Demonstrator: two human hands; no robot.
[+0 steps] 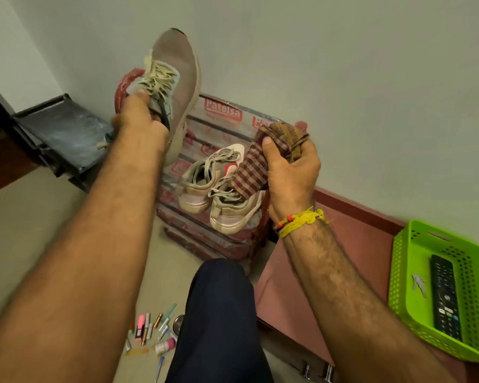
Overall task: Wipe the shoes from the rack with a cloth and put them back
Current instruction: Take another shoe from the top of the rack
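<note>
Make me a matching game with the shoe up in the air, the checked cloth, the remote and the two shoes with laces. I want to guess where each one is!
Things:
1. grey shoe
2. checked cloth
3. remote
4. pair of beige shoes

Places:
A. in the green basket
B. on the plastic-wrapped rack
C. held up by the left hand
D. bunched in the right hand

Pairs: 1-C, 2-D, 3-A, 4-B
</note>
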